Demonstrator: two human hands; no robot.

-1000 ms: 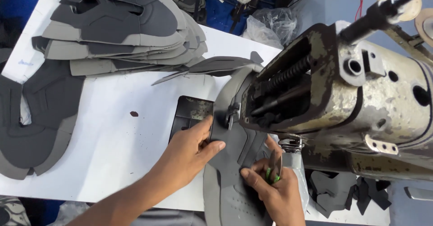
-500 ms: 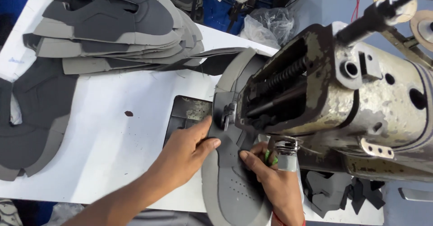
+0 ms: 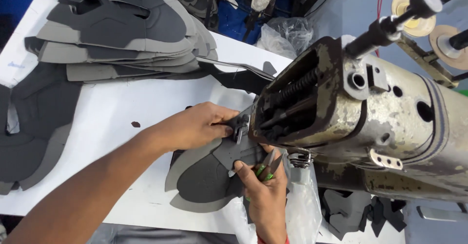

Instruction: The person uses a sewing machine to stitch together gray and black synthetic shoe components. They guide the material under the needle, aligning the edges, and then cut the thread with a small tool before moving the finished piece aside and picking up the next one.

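We see left hand grip pinching grey foam shoe-upper piece edge at worn cream sewing machine; right hand grip pressing piece, holding green-handled snips. White bench open leftward, 1 grey stack behind.

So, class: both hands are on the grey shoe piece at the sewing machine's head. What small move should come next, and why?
Probably trim the thread. The right hand holds green-handled snips beside the machine head while pinning the grey shoe piece flat. The left hand has its fingers at the presser foot area. The piece lies mostly out from under the head, so stitching looks finished.
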